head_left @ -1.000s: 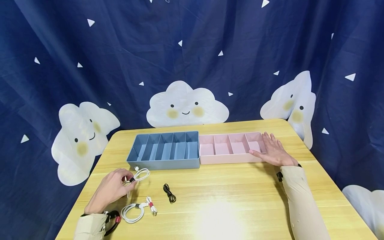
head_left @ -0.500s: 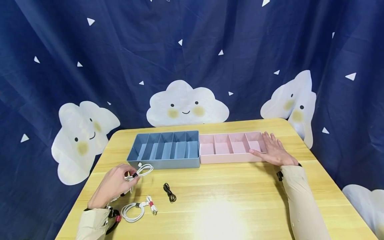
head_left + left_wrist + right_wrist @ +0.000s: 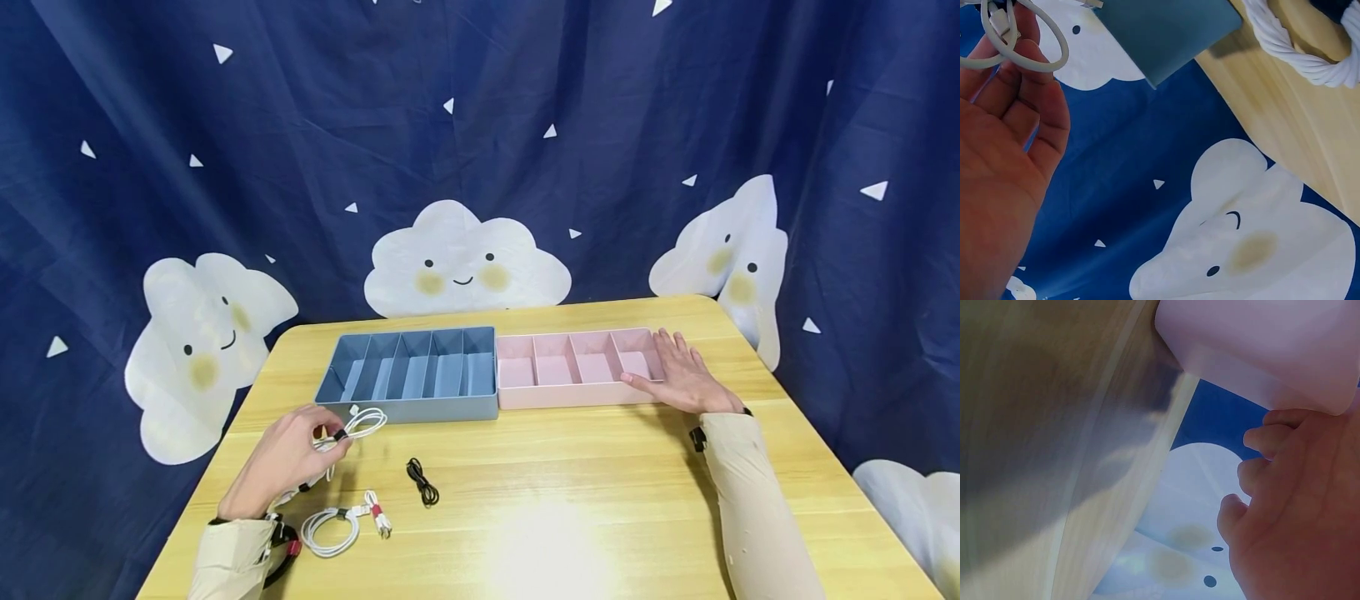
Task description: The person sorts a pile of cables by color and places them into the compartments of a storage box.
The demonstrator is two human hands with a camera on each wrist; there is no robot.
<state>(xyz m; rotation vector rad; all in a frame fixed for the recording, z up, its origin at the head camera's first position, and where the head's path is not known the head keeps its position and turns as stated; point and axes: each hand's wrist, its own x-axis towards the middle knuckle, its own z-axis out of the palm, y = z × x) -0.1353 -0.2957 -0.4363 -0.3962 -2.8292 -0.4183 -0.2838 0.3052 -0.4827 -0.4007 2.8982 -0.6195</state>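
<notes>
My left hand (image 3: 281, 458) pinches a coiled white cable (image 3: 369, 423) with a black tie, just in front of the blue divided box's left end. In the left wrist view the same white cable (image 3: 1063, 53) loops out from my fingertips. The blue divided box (image 3: 420, 411) stands against the pink divided box (image 3: 577, 397). At the pink box's right end rests my right hand (image 3: 690, 382), fingers extended along the end and thumb at the front rim. The right wrist view shows this hand (image 3: 1304, 506) touching the pink wall (image 3: 1260, 356).
On the table (image 3: 600, 467) lie a black cable bundle (image 3: 422, 482), a small white cable (image 3: 377, 513) with a red tie and a white cable coil (image 3: 321, 546) with a black tie. Another dark cable (image 3: 282, 570) with a red tie is partly hidden by the left wrist.
My left hand has moved a little to the right and away from me, carrying the white cable closer to the blue box, then nearly stopped. My right hand has stayed put.
</notes>
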